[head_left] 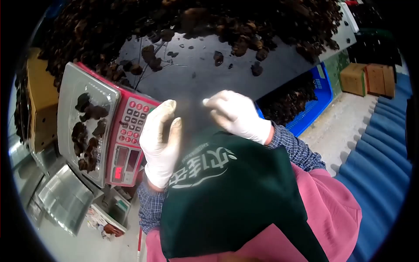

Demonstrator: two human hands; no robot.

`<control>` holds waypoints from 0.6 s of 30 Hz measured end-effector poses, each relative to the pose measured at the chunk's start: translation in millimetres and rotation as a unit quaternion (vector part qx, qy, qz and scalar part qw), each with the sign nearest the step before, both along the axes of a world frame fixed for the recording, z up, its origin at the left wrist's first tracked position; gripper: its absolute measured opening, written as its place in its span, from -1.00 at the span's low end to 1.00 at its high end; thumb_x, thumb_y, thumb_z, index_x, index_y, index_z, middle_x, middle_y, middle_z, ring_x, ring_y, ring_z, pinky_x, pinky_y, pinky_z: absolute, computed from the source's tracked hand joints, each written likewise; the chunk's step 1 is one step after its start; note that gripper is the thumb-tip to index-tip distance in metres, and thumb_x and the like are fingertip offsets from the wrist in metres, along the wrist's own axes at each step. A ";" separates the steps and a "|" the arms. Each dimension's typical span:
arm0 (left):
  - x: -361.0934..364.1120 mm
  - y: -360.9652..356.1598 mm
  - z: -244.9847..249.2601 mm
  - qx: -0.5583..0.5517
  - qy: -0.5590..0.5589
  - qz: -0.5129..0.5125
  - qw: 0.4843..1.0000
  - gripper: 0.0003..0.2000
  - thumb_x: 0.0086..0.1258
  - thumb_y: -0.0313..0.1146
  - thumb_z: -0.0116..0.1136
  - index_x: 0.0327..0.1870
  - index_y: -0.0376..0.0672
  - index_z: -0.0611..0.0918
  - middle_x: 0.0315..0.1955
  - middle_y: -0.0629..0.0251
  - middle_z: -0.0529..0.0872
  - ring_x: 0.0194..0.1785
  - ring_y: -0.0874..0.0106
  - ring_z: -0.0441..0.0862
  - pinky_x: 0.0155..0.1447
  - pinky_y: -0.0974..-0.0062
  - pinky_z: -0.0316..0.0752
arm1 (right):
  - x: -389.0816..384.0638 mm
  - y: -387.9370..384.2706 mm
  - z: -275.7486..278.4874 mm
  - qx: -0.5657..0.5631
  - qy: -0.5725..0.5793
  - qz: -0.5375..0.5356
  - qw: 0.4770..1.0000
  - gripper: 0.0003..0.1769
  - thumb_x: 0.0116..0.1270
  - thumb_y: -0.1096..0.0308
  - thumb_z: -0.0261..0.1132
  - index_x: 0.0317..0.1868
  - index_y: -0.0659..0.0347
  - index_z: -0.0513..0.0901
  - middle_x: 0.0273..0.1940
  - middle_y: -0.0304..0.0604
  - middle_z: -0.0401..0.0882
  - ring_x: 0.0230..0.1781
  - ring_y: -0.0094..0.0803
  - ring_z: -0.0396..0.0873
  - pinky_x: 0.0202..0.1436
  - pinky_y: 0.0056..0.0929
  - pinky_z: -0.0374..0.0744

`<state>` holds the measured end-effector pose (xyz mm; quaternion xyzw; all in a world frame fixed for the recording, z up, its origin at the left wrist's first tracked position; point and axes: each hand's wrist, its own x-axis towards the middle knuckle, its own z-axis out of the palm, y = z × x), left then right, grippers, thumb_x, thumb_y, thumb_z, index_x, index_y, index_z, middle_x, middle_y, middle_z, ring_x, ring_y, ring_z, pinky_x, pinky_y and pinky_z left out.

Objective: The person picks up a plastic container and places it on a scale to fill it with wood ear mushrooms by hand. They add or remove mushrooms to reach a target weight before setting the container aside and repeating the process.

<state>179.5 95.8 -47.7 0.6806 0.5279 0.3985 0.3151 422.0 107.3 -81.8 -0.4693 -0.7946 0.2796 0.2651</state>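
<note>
My left hand [160, 142], in a white glove, is beside the keypad of a red and white digital scale [129, 120]. Its thumb and fingers are apart, with nothing visible between them. My right hand [240, 114], also gloved, hovers near the front edge of the dark tabletop [187, 72], fingers bent and thumb apart from them. A dark blur lies between the two hands, and I cannot make out what it is. On the scale's pan, a clear plastic tray [102, 144] holds several dark, wrinkled pieces [90, 111] that look like dried fungus.
A large heap of the same dark pieces [196, 19] covers the back of the table. At the right below table height is a blue basket [322, 85] with more pieces. Cardboard boxes [352, 79] stand farther right. Stacked clear trays [65, 196] are at lower left.
</note>
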 end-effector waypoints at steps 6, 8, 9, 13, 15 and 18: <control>8.7 6.7 -14.2 -0.031 -0.046 0.018 0.998 -0.67 0.53 -0.70 0.21 0.27 -0.27 0.66 0.21 0.19 0.73 0.18 0.41 0.69 0.33 0.45 0.59 | -34.4 18.4 -23.2 0.127 -0.079 0.049 0.988 -0.58 0.27 0.25 0.47 0.14 0.12 0.71 0.29 -0.06 0.62 0.34 -0.14 0.57 0.46 -0.03 0.47; 13.7 6.8 -15.6 -0.073 -0.123 0.020 0.990 -0.68 0.53 -0.70 0.20 0.25 -0.30 0.66 0.21 0.16 0.73 0.24 0.38 0.69 0.37 0.42 0.57 | -51.4 36.3 -30.8 0.169 -0.070 0.097 0.978 -0.50 0.30 0.17 0.46 0.21 0.15 0.68 0.35 -0.07 0.58 0.47 -0.16 0.47 0.59 0.06 0.32; 12.7 10.6 -19.0 -0.020 -0.034 0.012 0.999 -0.71 0.54 -0.70 0.20 0.23 -0.31 0.66 0.21 0.13 0.72 0.24 0.37 0.69 0.39 0.40 0.56 | -61.4 43.4 -44.4 0.214 -0.119 0.093 0.965 -0.42 0.33 0.10 0.43 0.29 0.19 0.64 0.37 -0.07 0.56 0.53 -0.16 0.39 0.65 0.10 0.22; 17.2 16.7 -28.5 -0.038 -0.045 -0.002 0.998 -0.74 0.55 -0.68 0.21 0.20 -0.31 0.67 0.21 0.13 0.73 0.24 0.36 0.69 0.37 0.44 0.58 | -64.4 82.2 -57.6 0.230 -0.208 0.030 0.950 -0.22 0.35 -0.13 0.37 0.42 0.23 0.55 0.43 -0.03 0.53 0.59 -0.11 0.32 0.70 0.17 0.11; 18.8 22.7 -38.1 -0.028 -0.037 -0.015 0.999 -0.74 0.55 -0.67 0.22 0.20 -0.30 0.67 0.21 0.14 0.73 0.24 0.37 0.70 0.34 0.45 0.59 | -42.7 77.7 -55.4 0.183 -0.154 0.018 0.971 -0.27 0.39 0.00 0.38 0.41 0.31 0.54 0.43 0.02 0.53 0.57 -0.08 0.37 0.69 0.03 0.21; 31.0 30.2 -36.4 -0.041 -0.034 -0.032 0.998 -0.73 0.54 -0.66 0.24 0.20 -0.28 0.69 0.19 0.18 0.75 0.20 0.41 0.71 0.30 0.49 0.61 | 3.5 43.5 -45.8 0.126 -0.132 0.001 0.983 -0.35 0.35 0.25 0.44 0.38 0.39 0.54 0.37 0.09 0.57 0.44 -0.02 0.52 0.52 -0.11 0.50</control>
